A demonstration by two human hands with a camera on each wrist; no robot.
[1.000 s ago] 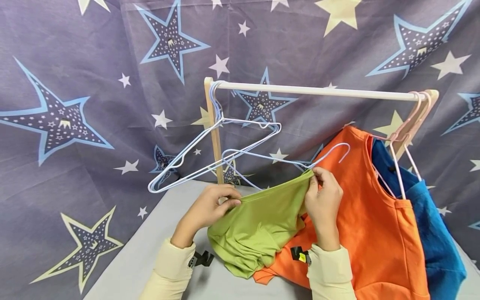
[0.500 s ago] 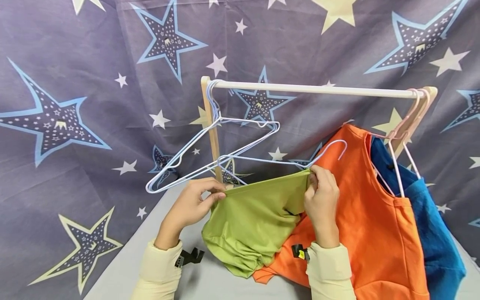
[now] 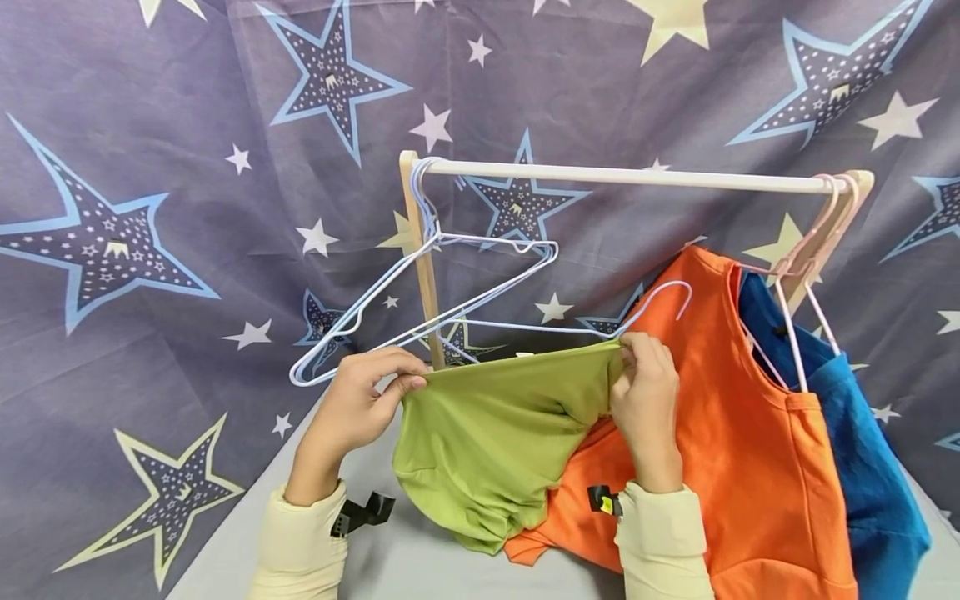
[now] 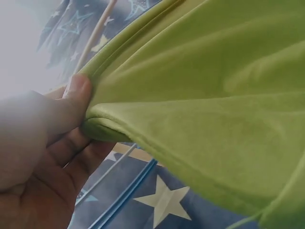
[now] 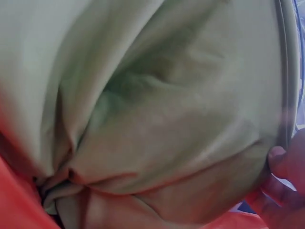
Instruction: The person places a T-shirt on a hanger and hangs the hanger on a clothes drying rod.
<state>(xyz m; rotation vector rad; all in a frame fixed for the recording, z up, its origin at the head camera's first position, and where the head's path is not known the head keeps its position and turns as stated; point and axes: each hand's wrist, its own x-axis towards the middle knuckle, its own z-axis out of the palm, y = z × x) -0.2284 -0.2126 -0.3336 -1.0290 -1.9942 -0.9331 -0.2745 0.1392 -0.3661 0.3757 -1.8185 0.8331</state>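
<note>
A green shirt (image 3: 487, 433) is stretched by its hemmed upper edge between both hands, its lower part bunched. My left hand (image 3: 363, 396) pinches the left end of that edge between thumb and fingers. In the left wrist view, the thumb presses on the green fabric (image 4: 190, 90). My right hand (image 3: 647, 392) pinches the right end, just under the neck of a light-blue wire hanger (image 3: 536, 326). The hanger's hook points up and right; part of its frame is behind the shirt. Whether the right fingers also touch the hanger, I cannot tell.
A rack with a white rail (image 3: 600, 174) stands behind. Several bare hangers (image 3: 360, 304) hang at its left end. An orange sleeveless top (image 3: 757, 467) and a blue garment (image 3: 870, 450) hang at the right. Below is a grey-white table surface (image 3: 420, 567).
My left hand has moved left along with the shirt's edge, so the fabric is drawn wider. The right hand stays nearly in place. The hanger's left end has dropped slightly.
</note>
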